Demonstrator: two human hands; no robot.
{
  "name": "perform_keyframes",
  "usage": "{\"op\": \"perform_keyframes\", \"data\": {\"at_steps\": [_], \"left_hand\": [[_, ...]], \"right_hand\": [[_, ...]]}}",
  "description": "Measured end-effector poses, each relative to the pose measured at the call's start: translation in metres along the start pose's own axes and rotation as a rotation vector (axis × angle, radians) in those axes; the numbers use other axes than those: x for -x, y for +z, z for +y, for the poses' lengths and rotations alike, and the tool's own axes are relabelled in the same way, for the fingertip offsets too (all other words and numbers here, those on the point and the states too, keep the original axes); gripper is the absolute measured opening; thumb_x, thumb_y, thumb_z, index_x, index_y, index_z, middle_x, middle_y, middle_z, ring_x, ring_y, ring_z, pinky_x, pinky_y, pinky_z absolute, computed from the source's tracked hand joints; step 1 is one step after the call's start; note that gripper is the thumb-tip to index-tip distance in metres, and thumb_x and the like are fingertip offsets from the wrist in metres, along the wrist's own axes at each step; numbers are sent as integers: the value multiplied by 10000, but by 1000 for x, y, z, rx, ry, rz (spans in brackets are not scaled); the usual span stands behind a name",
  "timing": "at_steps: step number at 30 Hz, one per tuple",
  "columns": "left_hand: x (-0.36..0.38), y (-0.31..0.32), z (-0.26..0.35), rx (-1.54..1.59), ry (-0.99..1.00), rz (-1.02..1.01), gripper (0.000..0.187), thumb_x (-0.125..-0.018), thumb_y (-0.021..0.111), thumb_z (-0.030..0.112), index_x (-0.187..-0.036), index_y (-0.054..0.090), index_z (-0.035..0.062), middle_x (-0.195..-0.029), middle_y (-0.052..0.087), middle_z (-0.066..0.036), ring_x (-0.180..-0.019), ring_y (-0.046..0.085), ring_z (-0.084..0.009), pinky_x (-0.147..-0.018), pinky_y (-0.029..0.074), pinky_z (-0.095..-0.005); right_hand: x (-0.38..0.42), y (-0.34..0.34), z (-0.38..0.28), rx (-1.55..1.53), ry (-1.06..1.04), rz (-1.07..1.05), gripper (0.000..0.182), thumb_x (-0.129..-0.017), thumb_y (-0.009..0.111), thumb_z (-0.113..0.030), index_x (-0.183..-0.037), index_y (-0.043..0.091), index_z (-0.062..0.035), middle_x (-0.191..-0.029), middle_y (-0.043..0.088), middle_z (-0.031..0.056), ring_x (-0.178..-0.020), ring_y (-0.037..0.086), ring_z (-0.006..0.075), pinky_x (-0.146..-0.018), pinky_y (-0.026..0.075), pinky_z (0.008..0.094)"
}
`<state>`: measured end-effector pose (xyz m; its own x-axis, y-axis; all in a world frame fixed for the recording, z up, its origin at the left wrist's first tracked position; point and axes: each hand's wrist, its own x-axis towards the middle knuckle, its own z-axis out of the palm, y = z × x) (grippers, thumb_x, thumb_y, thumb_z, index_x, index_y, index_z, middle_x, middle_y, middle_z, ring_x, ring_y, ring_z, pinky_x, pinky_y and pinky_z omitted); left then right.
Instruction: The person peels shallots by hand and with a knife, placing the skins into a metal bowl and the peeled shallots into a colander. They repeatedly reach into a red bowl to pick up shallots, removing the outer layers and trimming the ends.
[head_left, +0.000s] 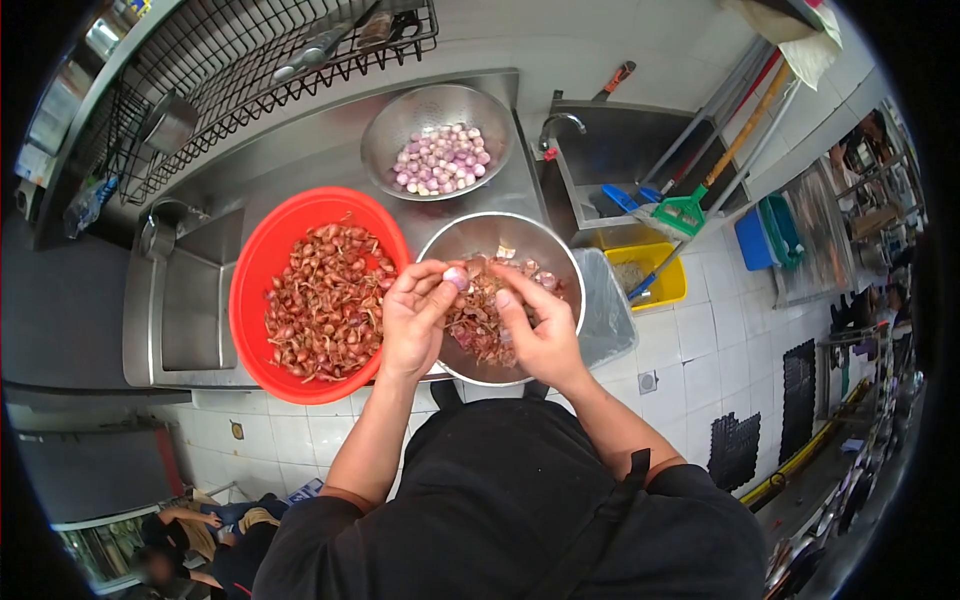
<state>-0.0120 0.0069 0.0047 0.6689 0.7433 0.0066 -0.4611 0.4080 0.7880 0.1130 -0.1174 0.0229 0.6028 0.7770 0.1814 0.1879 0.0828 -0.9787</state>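
Note:
My left hand pinches a peeled pinkish shallot between thumb and fingertips. Close by on its right is my right hand, thumb and forefinger apart, with nothing that I can make out between them. Both hands are over the near part of a steel bowl that holds loose brown skins. To the left, a red basin is heaped with unpeeled shallots. Behind the bowl, a steel colander contains peeled shallots.
The vessels stand on a steel counter with a sink at left. Above is a black wire rack. On the right are a tap, a yellow bucket and a green brush. People are at lower left.

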Motion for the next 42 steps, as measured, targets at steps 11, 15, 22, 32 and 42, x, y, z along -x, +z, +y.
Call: {"op": "perform_keyframes", "data": {"at_steps": [11, 15, 22, 32, 42], "left_hand": [[11, 16, -1, -183, 203, -3, 251, -879, 651, -85, -1116, 589, -31, -1188, 641, -161, -1068, 634, -165, -937, 520, -292], [8, 14, 7, -32, 93, -21, 243, -908, 612, -54, -1145, 582, -9, -1228, 622, -174, -1074, 640, -200, -942, 529, -310], [3, -4, 4, 46, 13, -26, 238, -917, 596, -39, -1147, 571, 18, -1186, 622, -149, -1071, 641, -240, -936, 533, -318], [-140, -37, 10, -1306, 277, 246, 451, -863, 734, 162, -1223, 573, -57, -1135, 671, -164, -895, 660, -179, -823, 537, -322], [-14, -31, -41, -1285, 203, 235, 161, -862, 691, 108, -966, 692, -14, -840, 686, -134, -633, 632, -209, -614, 501, -341]], "right_hand": [[-4, 0, -7, -315, 105, -127, 328, -992, 574, -116, -1284, 606, 30, -853, 644, 15, -699, 541, 42, -626, 451, 214], [-10, -6, -8, -390, 166, -80, 322, -1001, 573, -138, -1285, 618, 7, -715, 545, -62, -618, 448, 4, -539, 371, 186], [-9, -10, 24, -313, 143, 53, 311, -1009, 555, -156, -1254, 630, 22, -679, 530, -58, -592, 451, 3, -522, 360, 189], [-7, -19, 56, 261, 108, -144, 375, -947, 617, -312, -1086, 676, 31, -978, 713, 206, -944, 679, 270, -860, 488, 395], [-32, -52, 53, 156, 545, -540, 476, -838, 695, -90, -1282, 583, 38, -844, 684, 74, -581, 595, 182, -620, 518, 365]]}}
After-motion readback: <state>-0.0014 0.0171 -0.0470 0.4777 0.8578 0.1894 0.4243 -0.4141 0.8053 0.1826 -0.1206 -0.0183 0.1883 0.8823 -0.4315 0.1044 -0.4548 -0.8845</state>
